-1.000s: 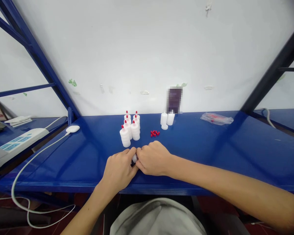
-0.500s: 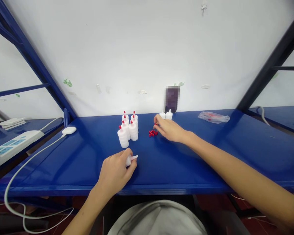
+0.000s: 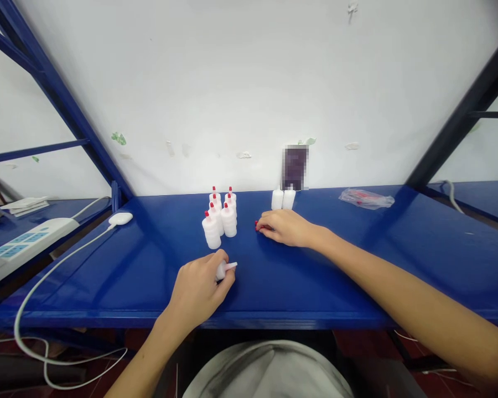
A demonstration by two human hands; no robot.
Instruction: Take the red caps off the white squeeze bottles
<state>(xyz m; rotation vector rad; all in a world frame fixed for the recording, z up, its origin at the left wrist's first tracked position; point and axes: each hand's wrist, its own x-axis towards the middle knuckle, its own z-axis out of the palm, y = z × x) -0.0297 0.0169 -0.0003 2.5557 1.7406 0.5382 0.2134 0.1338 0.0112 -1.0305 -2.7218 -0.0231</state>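
The one view looks from the wearer's head, forward and steeply down, over the table (image 3: 382, 232) and on to the wall (image 3: 216, 72) it faces. It sits near, behind the table's front edge, with the wearer's top (image 3: 269, 373) directly below. Left hand (image 3: 197, 287) and right hand (image 3: 288, 228) fall near mid-width; the posts (image 3: 62, 97) flank its broad field.

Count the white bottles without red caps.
3: the held bottle in the left hand, plus the left rear bottle and right rear bottle beyond the right hand, which may hide others.
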